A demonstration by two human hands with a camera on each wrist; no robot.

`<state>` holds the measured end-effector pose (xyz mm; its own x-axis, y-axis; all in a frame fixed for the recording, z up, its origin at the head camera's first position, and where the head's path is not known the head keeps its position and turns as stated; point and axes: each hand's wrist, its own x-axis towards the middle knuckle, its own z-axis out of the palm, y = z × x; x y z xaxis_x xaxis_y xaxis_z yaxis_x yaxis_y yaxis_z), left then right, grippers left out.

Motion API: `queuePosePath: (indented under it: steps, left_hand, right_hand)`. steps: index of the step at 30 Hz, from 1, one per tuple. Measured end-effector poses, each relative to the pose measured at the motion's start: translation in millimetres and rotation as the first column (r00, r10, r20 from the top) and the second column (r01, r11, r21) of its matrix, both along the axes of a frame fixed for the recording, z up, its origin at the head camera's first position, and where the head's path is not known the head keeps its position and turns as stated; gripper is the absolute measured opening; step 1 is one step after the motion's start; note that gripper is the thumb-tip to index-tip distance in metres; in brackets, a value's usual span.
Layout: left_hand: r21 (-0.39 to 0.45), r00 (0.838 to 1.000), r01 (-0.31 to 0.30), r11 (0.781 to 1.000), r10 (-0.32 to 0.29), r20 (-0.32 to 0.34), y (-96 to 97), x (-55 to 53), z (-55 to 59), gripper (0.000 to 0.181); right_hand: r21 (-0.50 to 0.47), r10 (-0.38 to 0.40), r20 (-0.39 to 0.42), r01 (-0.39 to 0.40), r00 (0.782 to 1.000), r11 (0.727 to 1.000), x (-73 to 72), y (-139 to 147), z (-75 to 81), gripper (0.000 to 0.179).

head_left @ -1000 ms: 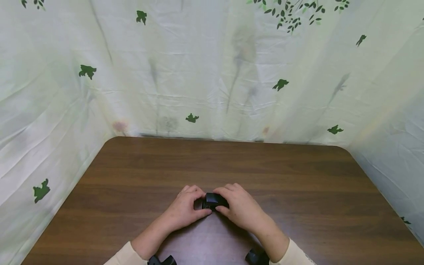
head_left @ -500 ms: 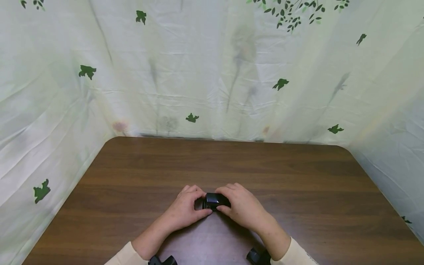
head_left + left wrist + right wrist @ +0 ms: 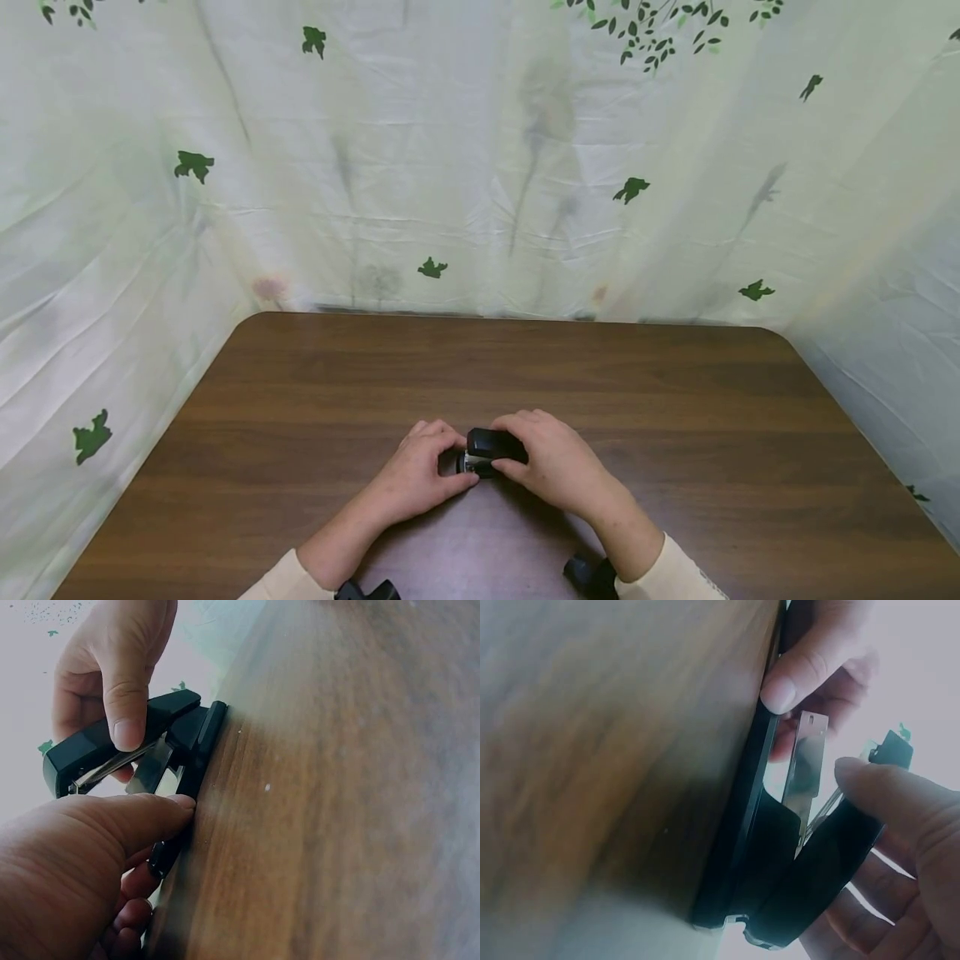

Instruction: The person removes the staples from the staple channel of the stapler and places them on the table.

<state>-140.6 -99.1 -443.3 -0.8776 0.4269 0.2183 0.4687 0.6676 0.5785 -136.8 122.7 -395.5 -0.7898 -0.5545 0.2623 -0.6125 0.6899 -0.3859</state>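
A black stapler (image 3: 491, 443) is on the table, its top cover swung up from the base. My left hand (image 3: 422, 473) grips the front of the base (image 3: 214, 731), thumb on one side and fingers beneath or behind. With thumb and fingers, my right hand (image 3: 558, 467) pinches the raised top cover (image 3: 832, 855). Between cover and base, the right wrist view shows the metal staple magazine (image 3: 806, 761) exposed, standing apart from both. The hinge end points to the right in the head view, partly hidden by my right hand.
The brown wooden table (image 3: 360, 367) spreads out around both hands. Behind it and at its sides hangs a pale curtain (image 3: 480, 167) with leaf prints. Black wrist devices (image 3: 367, 590) show at both cuffs.
The stapler's top cover has lifted away from the base, showing metal inside. My right hand has moved slightly up and right with it, while my left hand stays at the base.
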Motion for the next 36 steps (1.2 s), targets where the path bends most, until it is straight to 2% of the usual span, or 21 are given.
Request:
queuePosePath:
  steps: [13, 26, 36]
  left_hand:
    - [0.013, 1.0, 0.005, 1.0, -0.005, -0.001, 0.4, 1.1, 0.6, 0.031]
    - [0.01, 1.0, 0.002, 1.0, -0.002, 0.0, 0.7, 0.4, 0.5, 0.03]
    - [0.017, 1.0, 0.001, 1.0, -0.001, -0.004, 1.5, 1.1, 1.1, 0.03]
  right_hand:
    - [-0.02, -0.03, 0.046, 0.031, 0.998, 0.999, -3.5, 4.6, 4.7, 0.035]
    - [-0.11, 0.047, 0.101, -0.036, 0.994, 0.993, -6.1, 15.7, 11.8, 0.038]
    - [-0.143, 0.034, 0.192, -0.006, 0.981, 0.99, -8.6, 22.2, 17.2, 0.033]
